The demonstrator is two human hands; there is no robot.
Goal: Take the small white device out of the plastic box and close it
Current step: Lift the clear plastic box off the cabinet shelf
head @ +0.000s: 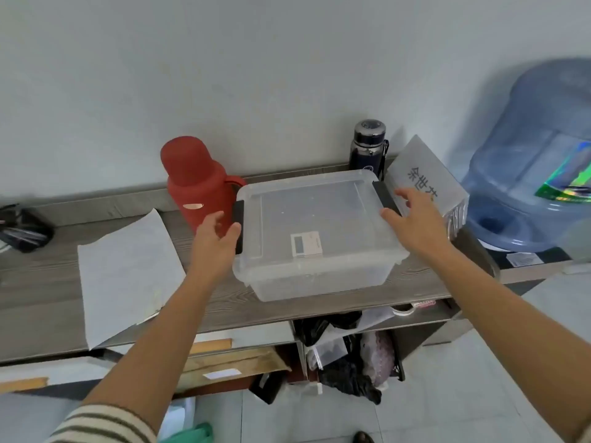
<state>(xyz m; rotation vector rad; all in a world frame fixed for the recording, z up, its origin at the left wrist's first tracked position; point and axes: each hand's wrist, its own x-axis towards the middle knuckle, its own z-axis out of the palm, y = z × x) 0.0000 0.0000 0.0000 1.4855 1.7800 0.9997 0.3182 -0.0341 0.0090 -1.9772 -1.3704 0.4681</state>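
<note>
A clear plastic box point(319, 276) with its lid on stands on the grey wooden shelf point(48, 282). Black latches sit on its left point(239, 215) and right point(383, 196) sides. Through the lid I see the small white device point(306, 243), with a little grey screen, lying inside near the front. My left hand point(215, 241) is at the left latch, fingers spread, thumb touching the clip. My right hand point(419, 219) hovers at the right latch with fingers apart. Neither hand holds anything.
A red thermos point(195, 180) stands right behind my left hand. A dark bottle point(367, 145) and a white sign with characters point(422, 177) are behind the box, a blue water jug point(537, 161) at right, paper sheets point(128, 273) at left.
</note>
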